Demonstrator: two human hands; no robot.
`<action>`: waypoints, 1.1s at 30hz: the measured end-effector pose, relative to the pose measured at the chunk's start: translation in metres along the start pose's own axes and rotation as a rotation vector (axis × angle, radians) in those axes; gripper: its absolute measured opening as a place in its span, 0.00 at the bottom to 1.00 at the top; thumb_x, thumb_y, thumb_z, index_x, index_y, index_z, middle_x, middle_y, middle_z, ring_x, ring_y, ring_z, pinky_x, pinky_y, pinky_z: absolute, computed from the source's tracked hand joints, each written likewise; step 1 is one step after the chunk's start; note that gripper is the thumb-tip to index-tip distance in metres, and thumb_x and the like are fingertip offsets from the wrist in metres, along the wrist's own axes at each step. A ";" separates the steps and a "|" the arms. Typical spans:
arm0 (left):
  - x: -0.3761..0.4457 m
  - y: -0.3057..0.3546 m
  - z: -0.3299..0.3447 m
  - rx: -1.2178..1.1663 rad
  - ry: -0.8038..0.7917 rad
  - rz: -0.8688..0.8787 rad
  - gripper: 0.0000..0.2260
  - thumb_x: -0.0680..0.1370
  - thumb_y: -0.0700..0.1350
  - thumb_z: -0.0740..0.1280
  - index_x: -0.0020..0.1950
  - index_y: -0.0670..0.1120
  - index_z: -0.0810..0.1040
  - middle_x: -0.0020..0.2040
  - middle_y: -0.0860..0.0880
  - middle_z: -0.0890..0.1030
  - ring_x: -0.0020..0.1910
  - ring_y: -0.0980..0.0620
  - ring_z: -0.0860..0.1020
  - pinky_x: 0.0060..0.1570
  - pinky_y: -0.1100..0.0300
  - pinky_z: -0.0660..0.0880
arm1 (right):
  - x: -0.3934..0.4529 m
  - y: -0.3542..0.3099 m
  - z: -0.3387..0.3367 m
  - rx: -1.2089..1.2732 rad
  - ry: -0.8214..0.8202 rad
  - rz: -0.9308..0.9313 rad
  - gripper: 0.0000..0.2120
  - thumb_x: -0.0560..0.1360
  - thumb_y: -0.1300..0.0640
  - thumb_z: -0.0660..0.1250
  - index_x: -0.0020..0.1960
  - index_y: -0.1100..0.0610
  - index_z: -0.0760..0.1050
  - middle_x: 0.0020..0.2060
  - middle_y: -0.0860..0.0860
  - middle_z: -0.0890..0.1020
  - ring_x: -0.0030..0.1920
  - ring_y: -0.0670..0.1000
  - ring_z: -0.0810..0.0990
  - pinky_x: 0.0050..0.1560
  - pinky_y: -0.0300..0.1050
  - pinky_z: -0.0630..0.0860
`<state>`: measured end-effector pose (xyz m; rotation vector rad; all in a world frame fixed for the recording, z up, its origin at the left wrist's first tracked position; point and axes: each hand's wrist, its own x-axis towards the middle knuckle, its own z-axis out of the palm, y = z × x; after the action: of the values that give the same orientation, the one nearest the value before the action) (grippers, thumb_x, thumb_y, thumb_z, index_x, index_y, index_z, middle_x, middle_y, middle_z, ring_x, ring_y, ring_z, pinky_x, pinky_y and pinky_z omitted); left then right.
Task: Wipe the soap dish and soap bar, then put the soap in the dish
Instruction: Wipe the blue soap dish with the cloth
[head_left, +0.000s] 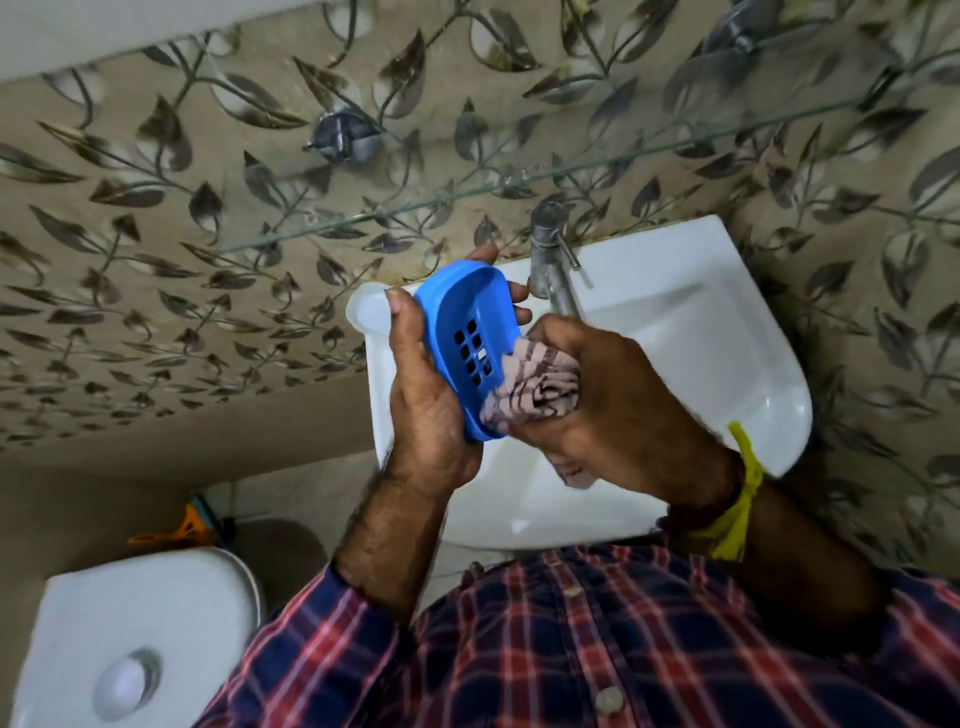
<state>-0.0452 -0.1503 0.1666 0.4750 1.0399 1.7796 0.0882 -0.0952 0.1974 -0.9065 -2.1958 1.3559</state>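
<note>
Left hand (421, 400) grips blue soap dish (462, 332) tilted above sink (727, 322); right hand (597, 395) presses bunched cloth (535, 384) into near end.

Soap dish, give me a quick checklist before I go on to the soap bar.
1. Left hand grips the blue soap dish firmly: ok, thumb on one edge and fingers behind.
2. Right hand holds the striped cloth: ok, bunched in the fingers.
3. Cloth is touching the dish's inside: ok, pressed against the lower end beside the drain holes.
4. Whole dish wiped: cannot tell, the upper end shows no cloth on it now.
5. Soap bar within reach: cannot tell, none is in view.
6. Work is held over the white sink: ok, near the tap.
</note>
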 end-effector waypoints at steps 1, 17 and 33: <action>-0.002 0.000 0.000 0.045 -0.001 0.012 0.36 0.77 0.68 0.52 0.72 0.44 0.76 0.52 0.45 0.83 0.47 0.49 0.82 0.49 0.55 0.81 | -0.001 -0.001 -0.001 -0.045 -0.063 -0.026 0.17 0.68 0.57 0.79 0.46 0.52 0.72 0.33 0.43 0.80 0.32 0.42 0.80 0.32 0.35 0.74; -0.010 -0.013 0.024 0.059 0.216 0.131 0.34 0.78 0.65 0.48 0.71 0.45 0.76 0.52 0.45 0.84 0.50 0.51 0.82 0.47 0.60 0.80 | 0.003 0.011 0.009 0.054 0.412 0.204 0.17 0.63 0.55 0.82 0.42 0.51 0.74 0.36 0.46 0.83 0.36 0.44 0.82 0.36 0.35 0.76; -0.007 -0.009 0.019 -0.070 0.175 0.130 0.34 0.78 0.68 0.49 0.67 0.47 0.80 0.52 0.44 0.83 0.53 0.46 0.81 0.51 0.54 0.80 | 0.007 0.002 0.013 -0.097 0.483 0.084 0.18 0.65 0.52 0.79 0.41 0.50 0.70 0.31 0.44 0.80 0.32 0.43 0.77 0.30 0.38 0.75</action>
<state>-0.0238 -0.1469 0.1704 0.3552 1.0834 1.9949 0.0761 -0.0981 0.1895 -1.2257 -1.8757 0.9427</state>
